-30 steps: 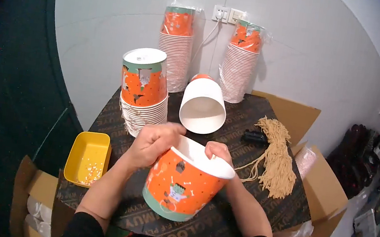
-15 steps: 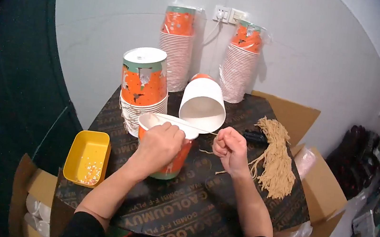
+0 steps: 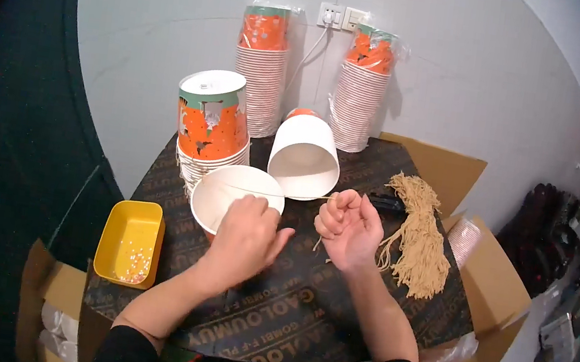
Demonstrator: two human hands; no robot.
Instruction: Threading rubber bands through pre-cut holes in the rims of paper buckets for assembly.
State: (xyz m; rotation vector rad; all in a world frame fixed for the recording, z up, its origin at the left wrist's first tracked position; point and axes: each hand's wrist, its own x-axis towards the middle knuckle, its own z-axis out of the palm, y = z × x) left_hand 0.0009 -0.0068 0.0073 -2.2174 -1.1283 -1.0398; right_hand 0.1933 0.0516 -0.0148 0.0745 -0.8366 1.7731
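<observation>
We have the open white-lined bucket (image 3: 212,204) on the tabletop (image 3: 329,325) ahead of the left hand (image 3: 244,237), its mouth facing up and towards us. That hand lies over the near right part of the rim, fingers bent, thumb sticking out to the right and free of the bucket; the fingertips are hidden, so we cannot tell whether it grips the wall. A thin tan cord (image 3: 295,198) runs across the mouth from the far left side and on to the right hand (image 3: 350,227), which we hold well clear of the bucket, to its right. Its fingers are curled closed on the cord, thumb upright, palm partly turned up.

Just beyond the bucket, and a little to its left, we see an upside-down stack of orange and green buckets (image 3: 210,130). Another bucket (image 3: 307,133) lies on its side beyond both hands, its opening towards us. The bundle of tan cords (image 3: 419,246) rests right of the right hand. Left of our left forearm sits a yellow tray (image 3: 122,232).
</observation>
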